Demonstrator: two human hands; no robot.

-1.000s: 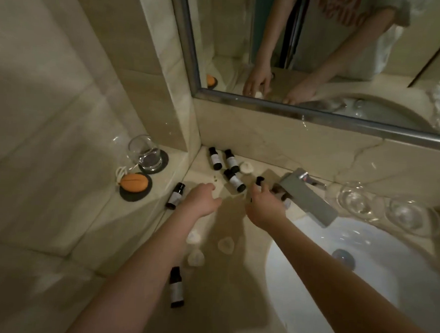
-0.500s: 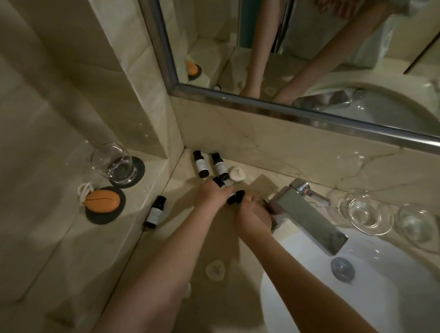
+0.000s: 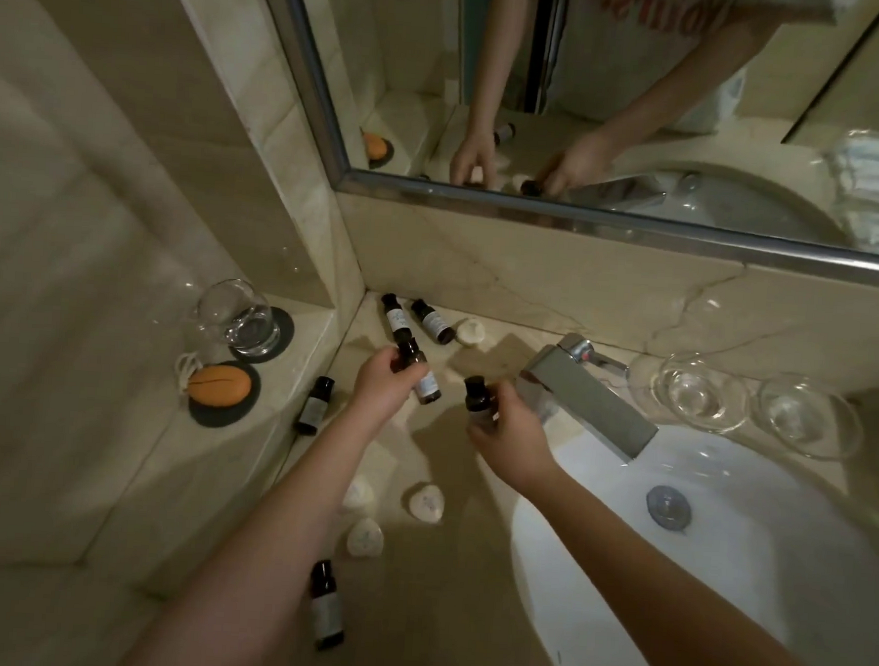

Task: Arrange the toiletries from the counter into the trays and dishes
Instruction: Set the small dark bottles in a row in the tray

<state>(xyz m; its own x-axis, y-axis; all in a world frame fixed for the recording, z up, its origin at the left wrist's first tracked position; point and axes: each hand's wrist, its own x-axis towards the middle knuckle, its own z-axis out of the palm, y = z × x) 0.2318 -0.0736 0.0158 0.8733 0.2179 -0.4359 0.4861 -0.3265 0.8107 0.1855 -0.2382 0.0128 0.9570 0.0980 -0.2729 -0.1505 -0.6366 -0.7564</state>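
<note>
6 btls [image 3: 430, 322], 2 in hands [image 3: 385, 388]; 2 dishes [image 3: 696, 395].

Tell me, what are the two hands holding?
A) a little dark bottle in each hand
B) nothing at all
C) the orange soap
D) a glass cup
A: the left hand grips a dark bottle and the right hand grips another bottle, while the orange soap sits alone on its dish.
</note>
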